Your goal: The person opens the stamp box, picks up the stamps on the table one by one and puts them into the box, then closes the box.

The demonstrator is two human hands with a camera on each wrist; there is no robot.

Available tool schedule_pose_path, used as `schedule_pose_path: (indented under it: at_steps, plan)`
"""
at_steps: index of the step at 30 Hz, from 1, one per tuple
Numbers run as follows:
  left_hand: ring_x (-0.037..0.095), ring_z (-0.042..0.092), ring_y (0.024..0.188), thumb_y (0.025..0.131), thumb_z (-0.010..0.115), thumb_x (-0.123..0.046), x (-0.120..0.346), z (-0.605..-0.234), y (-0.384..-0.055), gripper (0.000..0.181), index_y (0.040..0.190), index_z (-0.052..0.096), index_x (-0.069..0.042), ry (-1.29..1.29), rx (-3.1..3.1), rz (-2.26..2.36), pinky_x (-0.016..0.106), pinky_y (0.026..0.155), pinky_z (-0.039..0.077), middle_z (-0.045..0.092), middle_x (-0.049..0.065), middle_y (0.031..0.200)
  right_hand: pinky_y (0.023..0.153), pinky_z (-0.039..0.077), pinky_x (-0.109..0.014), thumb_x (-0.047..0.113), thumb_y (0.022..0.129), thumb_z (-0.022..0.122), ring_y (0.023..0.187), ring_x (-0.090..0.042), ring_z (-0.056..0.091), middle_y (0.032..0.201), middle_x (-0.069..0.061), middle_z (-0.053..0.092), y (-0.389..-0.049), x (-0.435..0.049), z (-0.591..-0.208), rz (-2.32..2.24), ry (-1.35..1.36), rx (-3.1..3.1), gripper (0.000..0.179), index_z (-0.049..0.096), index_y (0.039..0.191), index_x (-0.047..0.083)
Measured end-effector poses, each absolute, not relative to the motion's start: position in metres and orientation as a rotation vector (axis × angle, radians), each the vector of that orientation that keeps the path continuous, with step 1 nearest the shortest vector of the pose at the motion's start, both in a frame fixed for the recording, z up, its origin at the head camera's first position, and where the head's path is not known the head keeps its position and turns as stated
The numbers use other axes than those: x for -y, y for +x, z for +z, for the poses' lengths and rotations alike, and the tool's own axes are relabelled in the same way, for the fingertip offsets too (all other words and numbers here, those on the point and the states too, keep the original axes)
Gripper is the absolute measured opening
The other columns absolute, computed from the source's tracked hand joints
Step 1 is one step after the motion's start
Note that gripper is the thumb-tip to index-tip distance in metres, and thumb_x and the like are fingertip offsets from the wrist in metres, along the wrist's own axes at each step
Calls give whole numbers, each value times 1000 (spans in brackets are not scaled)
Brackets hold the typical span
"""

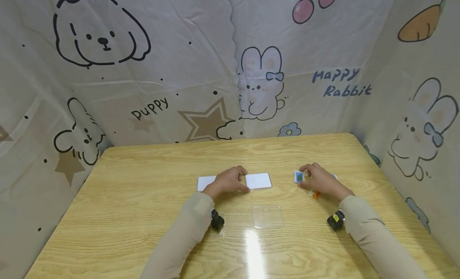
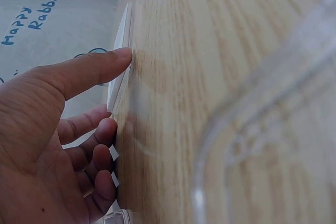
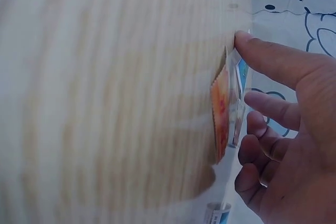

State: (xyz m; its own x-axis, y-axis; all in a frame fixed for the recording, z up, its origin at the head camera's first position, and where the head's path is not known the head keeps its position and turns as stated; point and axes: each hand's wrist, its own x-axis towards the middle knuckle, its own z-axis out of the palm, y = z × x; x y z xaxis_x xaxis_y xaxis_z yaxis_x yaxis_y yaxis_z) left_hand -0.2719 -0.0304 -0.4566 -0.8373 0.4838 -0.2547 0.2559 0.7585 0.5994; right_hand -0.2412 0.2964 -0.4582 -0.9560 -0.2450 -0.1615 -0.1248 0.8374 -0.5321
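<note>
Held by edges.
Left hand (image 1: 228, 180) fingers pinch white case (image 1: 258, 181), likely steadying it; right hand's (image 1: 322, 181) pinch blue stamp (image 1: 298, 176), likely sparing its face.

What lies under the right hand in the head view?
An orange piece shows at the near side of the right hand, a pale corner at its far side; anything between is covered.

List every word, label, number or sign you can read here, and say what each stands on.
"puppy": on the back cloth, towards the left.
"Happy Rabbit": on the same cloth, towards the right, in two lines.
Blue stamp, orange stamp: any print is too small or blurred to read.
</note>
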Motion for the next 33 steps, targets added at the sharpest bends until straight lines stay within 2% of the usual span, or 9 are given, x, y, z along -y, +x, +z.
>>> schedule_pose_path:
  at_steps: [21,33]
  plan:
    - [12,44,72,78,80,-36,30,-459,-273,61,127,55,-11,572,-2560,791,26,63,36,52,-1,90,73,38,-32,25,86,72,85,-22,44,95,-11,46,-245,-298,-464,-828,-320,-2786,53,54,125,-6]
    - [12,44,72,78,80,-36,31,-458,-273,60,127,55,-12,577,-2563,794,26,62,35,51,-1,90,77,43,-36,25,87,71,88,-23,48,103,-15,53,-241,-296,-462,-824,-329,-2801,46,57,121,-3]
